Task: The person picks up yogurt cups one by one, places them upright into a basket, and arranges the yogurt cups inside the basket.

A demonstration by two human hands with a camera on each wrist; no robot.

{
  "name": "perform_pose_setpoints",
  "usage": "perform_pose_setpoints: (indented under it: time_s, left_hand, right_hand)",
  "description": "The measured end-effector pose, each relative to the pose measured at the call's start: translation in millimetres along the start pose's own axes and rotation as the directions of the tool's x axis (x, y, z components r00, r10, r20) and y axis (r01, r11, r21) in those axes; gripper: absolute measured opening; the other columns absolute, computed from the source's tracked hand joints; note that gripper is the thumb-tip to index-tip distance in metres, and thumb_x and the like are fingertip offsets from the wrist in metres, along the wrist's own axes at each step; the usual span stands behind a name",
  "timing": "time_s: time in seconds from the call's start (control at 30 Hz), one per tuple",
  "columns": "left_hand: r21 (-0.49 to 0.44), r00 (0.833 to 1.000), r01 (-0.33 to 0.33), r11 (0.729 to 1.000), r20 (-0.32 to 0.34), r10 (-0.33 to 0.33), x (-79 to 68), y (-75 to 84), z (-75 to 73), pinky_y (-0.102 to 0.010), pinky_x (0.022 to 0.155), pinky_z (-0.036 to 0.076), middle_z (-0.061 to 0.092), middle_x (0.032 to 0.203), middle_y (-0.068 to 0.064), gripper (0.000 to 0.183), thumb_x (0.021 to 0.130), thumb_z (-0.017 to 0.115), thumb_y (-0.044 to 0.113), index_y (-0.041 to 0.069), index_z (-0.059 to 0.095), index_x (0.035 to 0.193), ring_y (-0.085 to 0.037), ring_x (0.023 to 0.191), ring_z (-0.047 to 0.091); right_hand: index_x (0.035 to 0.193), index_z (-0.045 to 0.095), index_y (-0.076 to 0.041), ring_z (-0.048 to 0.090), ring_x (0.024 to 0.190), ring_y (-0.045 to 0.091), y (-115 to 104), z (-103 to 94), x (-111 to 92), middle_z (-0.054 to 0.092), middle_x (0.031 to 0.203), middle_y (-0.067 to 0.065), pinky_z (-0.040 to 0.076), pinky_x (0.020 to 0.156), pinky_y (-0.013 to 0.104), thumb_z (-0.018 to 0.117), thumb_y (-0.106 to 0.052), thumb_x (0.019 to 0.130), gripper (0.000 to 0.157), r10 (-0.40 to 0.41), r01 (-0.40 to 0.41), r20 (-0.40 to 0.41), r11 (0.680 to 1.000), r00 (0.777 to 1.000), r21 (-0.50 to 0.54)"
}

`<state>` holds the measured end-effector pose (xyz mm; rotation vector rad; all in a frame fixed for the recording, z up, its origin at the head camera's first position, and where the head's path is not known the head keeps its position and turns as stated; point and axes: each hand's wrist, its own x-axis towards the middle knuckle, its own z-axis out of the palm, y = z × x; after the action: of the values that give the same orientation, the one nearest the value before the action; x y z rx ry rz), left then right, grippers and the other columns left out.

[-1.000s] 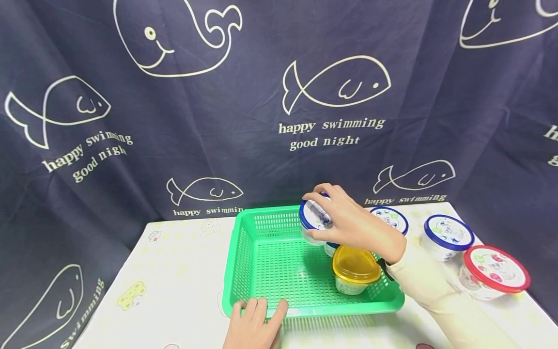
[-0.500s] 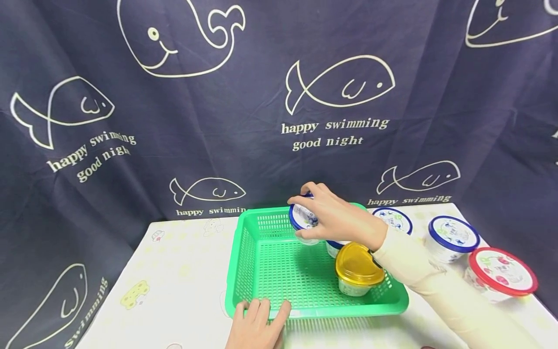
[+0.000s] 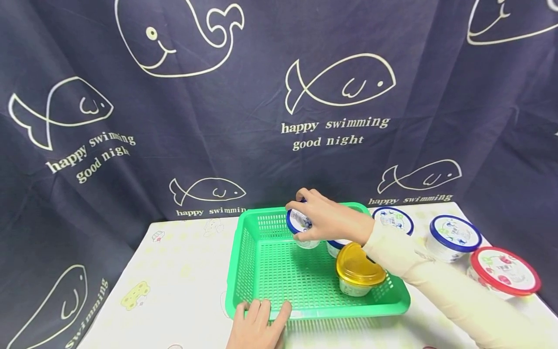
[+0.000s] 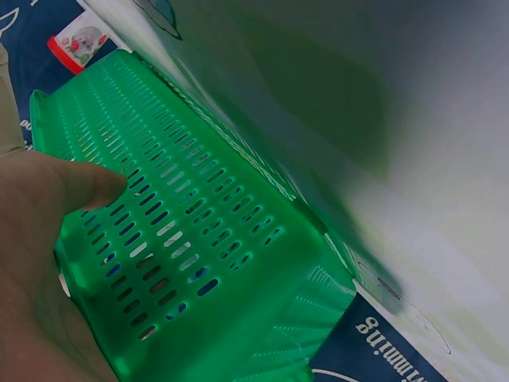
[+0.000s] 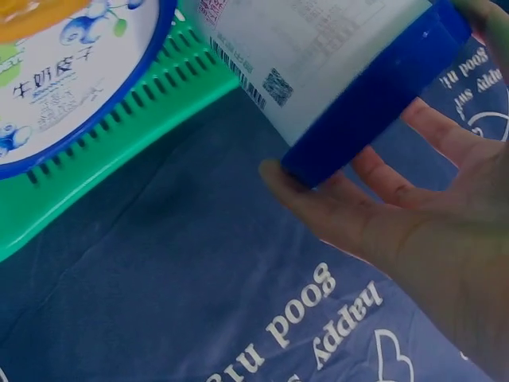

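My right hand (image 3: 333, 220) grips a white tub with a blue lid (image 5: 382, 91) by the lid's edge, tilted over the back of the green plastic basket (image 3: 287, 278). Whether the tub's base touches the basket floor, I cannot tell. In the basket's right part stand a yellow-lidded tub (image 3: 359, 266) and, behind it, another blue-lidded tub (image 3: 336, 248), partly hidden by my right hand and the yellow lid. My left hand (image 3: 256, 325) holds the basket's near rim, fingers over the top and thumb against the outer wall (image 4: 175, 215).
Right of the basket stand two blue-lidded tubs, one (image 3: 395, 220) partly behind my sleeve and one (image 3: 455, 233) farther out, plus a red-lidded tub (image 3: 505, 272). A dark blue printed curtain (image 3: 261, 121) hangs behind the white patterned table (image 3: 183, 276).
My right hand has carried the blue-lidded tub leftward and slightly down, away from the other tubs in the basket. The left hand stays on the near rim.
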<state>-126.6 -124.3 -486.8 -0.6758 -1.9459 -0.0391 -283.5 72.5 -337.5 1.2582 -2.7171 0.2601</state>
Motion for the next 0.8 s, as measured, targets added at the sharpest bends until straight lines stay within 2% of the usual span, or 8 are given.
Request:
perform_pose_setpoints:
  time_s: [0.27,0.47,0.67,0.8]
  left_hand:
    - [-0.013,1.0,0.004,1.0,0.001,-0.004,3.4,-0.2,-3.4,-0.039,0.052,0.03,0.032,0.061,-0.001,0.034,0.073,0.033,0.011,0.023,0.06,0.089,-0.018,0.052,0.023]
    - [-0.004,1.0,-0.005,1.0,0.024,0.005,-2.3,-0.3,1.3,-0.04,0.051,0.031,0.033,0.061,-0.001,0.033,0.073,0.034,0.013,0.023,0.06,0.091,-0.019,0.052,0.025]
    - [0.0,0.997,0.003,1.0,0.078,-0.003,-10.4,0.1,5.0,-0.041,0.052,0.032,0.036,0.062,-0.002,0.033,0.08,0.031,0.017,0.025,0.06,0.095,-0.02,0.054,0.03]
    - [-0.005,0.996,0.012,1.0,0.089,-0.011,-10.8,0.5,4.1,-0.041,0.052,0.032,0.036,0.062,-0.001,0.033,0.08,0.031,0.016,0.025,0.06,0.094,-0.02,0.054,0.028]
  right_hand:
    - [0.125,0.047,-0.024,0.039,0.095,0.018,2.4,10.9,7.0,0.042,0.114,0.003,0.041,0.072,0.027,0.065,-0.05,0.072,0.062,0.017,-0.013,0.101,0.999,0.995,-0.04]
    - [0.128,0.044,-0.025,0.037,0.094,0.017,0.0,23.1,11.2,0.04,0.115,0.002,0.042,0.07,0.025,0.064,-0.053,0.072,0.066,0.023,-0.012,0.192,0.998,0.981,-0.062]
    - [0.131,0.041,-0.023,0.04,0.101,0.02,-4.3,31.1,12.5,0.04,0.121,0.006,0.044,0.076,0.031,0.062,-0.057,0.072,0.072,0.027,0.006,0.277,0.993,0.961,-0.117]
    - [0.133,0.04,-0.022,0.04,0.11,0.024,-5.6,34.8,12.0,0.038,0.128,0.009,0.045,0.082,0.037,0.063,-0.058,0.07,0.076,0.054,-0.013,0.306,0.991,0.95,-0.134]
